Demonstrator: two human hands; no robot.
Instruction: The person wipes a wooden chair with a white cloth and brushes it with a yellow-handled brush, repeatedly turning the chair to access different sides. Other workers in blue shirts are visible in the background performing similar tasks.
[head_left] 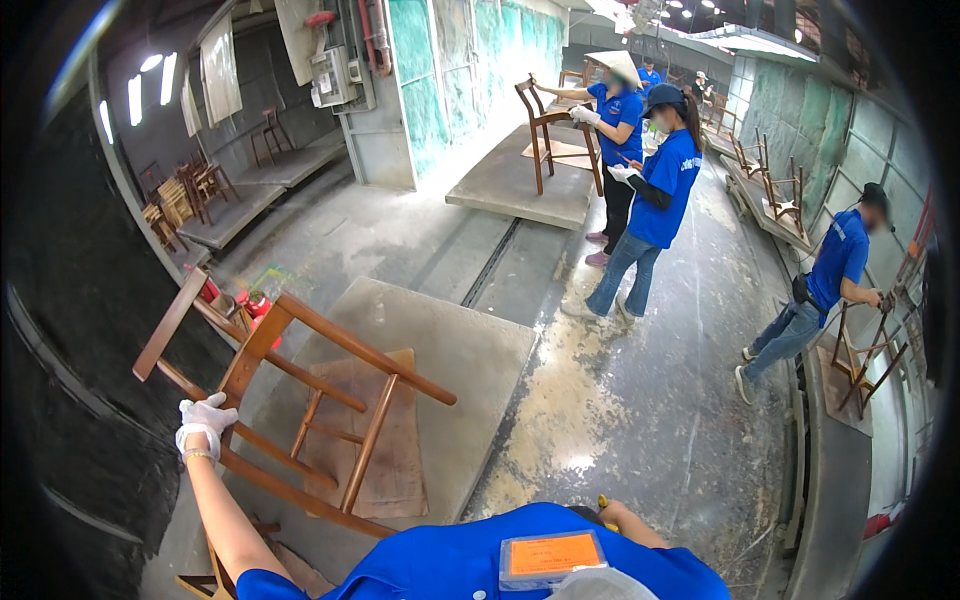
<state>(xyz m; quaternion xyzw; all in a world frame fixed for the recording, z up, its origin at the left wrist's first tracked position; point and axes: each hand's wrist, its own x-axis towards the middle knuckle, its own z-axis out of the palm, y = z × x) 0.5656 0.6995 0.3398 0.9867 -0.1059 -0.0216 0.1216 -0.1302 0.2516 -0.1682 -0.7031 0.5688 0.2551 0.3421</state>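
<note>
A brown wooden chair frame [335, 345], with no seat panel in it, is tilted over at the left. My left hand [205, 418], in a white glove, is closed around one of its rails. Beneath the frame a brown cardboard sheet [400, 470] lies on a grey platform [480, 350]. Low in the picture, beside my body, my right hand [622, 518] shows only in part, its fingers mostly hidden. A small yellow piece [603, 503] sticks up at that hand, too little of it visible to name.
Part of another wooden frame [215, 578] shows at the lower left. Two people in blue shirts stand by a far platform [530, 195] with a chair [545, 130]. At the right a person [835, 265] handles another chair [860, 355]. Red containers [255, 305] stand behind my chair frame.
</note>
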